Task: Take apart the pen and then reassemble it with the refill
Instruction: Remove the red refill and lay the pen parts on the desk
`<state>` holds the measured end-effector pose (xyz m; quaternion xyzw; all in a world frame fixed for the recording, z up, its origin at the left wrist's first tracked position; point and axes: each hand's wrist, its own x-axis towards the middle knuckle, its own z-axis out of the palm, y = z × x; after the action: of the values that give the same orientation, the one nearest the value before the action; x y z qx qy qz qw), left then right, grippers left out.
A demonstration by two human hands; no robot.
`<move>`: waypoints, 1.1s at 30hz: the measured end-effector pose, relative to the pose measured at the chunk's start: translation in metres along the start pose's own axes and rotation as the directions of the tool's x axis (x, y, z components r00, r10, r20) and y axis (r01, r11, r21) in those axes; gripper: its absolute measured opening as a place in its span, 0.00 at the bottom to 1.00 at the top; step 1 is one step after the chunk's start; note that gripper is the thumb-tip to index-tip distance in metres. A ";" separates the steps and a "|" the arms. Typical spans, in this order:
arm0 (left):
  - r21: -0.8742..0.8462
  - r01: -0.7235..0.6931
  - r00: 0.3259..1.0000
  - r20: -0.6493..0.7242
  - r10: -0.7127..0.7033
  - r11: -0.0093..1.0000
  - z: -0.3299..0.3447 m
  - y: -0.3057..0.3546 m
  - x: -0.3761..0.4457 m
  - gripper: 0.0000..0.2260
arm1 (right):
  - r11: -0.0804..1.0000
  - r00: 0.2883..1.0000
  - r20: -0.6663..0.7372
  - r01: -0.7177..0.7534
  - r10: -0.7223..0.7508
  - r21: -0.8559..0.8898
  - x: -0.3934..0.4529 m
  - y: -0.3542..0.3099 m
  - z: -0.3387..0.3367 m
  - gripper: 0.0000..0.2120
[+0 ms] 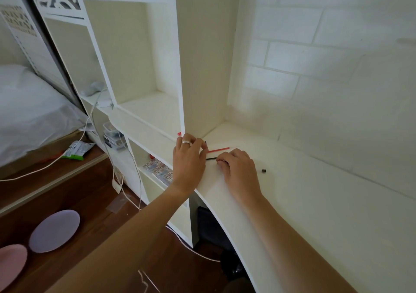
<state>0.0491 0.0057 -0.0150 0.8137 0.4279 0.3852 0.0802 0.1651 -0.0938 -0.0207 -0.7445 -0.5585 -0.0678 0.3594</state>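
On the white desk my left hand, with a ring on one finger, pinches a thin dark pen piece whose tip sticks up at its fingertips. My right hand is closed on one end of a thin black refill that points left toward the left hand. A red refill lies flat on the desk just beyond both hands. A small black pen cap piece sits on the desk to the right of my right hand. Most of the pen's parts are hidden under my fingers.
A tall white shelf unit rises right behind my left hand. The wall closes the desk's far side. White cables hang at the left. Below lie a wooden floor, a purple plate and a pink plate.
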 end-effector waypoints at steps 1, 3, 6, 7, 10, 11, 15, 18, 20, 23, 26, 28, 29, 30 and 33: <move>0.015 -0.021 1.000 -0.004 0.021 1.000 -0.001 -0.001 -0.004 0.02 | 1.000 1.000 -0.008 -0.010 0.010 0.018 0.000 0.001 0.001 0.06; 0.045 -0.028 1.000 0.008 0.028 0.999 -0.004 -0.002 -0.010 0.03 | 0.998 0.999 -0.023 -0.031 0.032 0.052 0.001 0.002 0.002 0.05; 0.087 -0.017 0.998 0.065 0.012 0.996 -0.007 -0.005 -0.013 0.05 | 0.992 0.997 -0.039 -0.055 0.060 0.113 0.001 0.001 0.001 0.06; 0.094 -0.017 0.997 0.083 0.009 0.995 -0.009 -0.005 -0.013 0.05 | 0.988 0.996 -0.042 -0.067 0.073 0.138 0.001 0.000 0.000 0.08; 0.108 -0.011 0.994 0.113 -0.001 0.994 -0.012 -0.005 -0.014 0.04 | 0.981 0.992 -0.081 -0.078 0.093 0.180 0.000 0.000 -0.001 0.07; 0.119 -0.005 0.992 0.127 -0.010 0.993 -0.013 -0.005 -0.014 0.04 | 0.981 0.991 -0.099 -0.073 0.092 0.181 -0.001 0.000 -0.002 0.05; 0.185 -0.037 0.982 0.188 0.002 0.982 -0.016 -0.002 -0.014 0.05 | 0.993 0.972 -0.204 -0.107 0.113 0.040 -0.003 0.002 -0.004 0.06; 0.241 -0.053 0.985 0.170 0.012 0.969 -0.019 -0.005 -0.016 0.06 | 0.975 0.958 -0.231 -0.198 0.171 -0.103 -0.004 0.004 -0.003 0.07; 0.269 -0.036 0.991 0.131 0.001 0.963 -0.022 -0.011 -0.017 0.06 | 0.968 0.957 -0.213 -0.225 0.197 -0.112 -0.004 0.006 -0.001 0.07; 0.285 -0.025 0.997 0.081 0.002 0.958 -0.026 -0.020 -0.017 0.07 | 0.969 0.963 -0.177 -0.224 0.204 -0.103 -0.005 0.008 0.000 0.07; 0.267 -0.055 0.996 0.088 0.033 0.962 -0.028 -0.025 -0.018 0.08 | 0.980 0.974 -0.150 -0.185 0.171 -0.080 -0.003 0.006 0.001 0.07; 0.264 -0.081 0.994 0.098 0.057 0.961 -0.028 -0.027 -0.019 0.10 | 0.986 0.980 -0.142 -0.151 0.141 -0.066 -0.003 0.006 0.001 0.07; 0.263 -0.089 0.993 0.100 0.064 0.961 -0.027 -0.028 -0.020 0.10 | 0.988 0.981 -0.141 -0.143 0.133 -0.061 -0.003 0.007 0.001 0.06; 0.260 -0.095 0.992 0.103 0.070 0.961 -0.027 -0.028 -0.020 0.10 | 0.988 0.981 -0.141 -0.141 0.132 -0.056 -0.003 0.008 0.001 0.06; 0.243 -0.104 0.991 0.112 0.079 0.964 -0.027 -0.028 -0.022 0.08 | 0.988 0.980 -0.141 -0.147 0.139 -0.043 -0.003 0.008 0.000 0.06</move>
<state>0.0050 0.0010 -0.0215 0.8547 0.4299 0.2904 -0.0185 0.1712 -0.0971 -0.0265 -0.7855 -0.4755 -0.1079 0.3811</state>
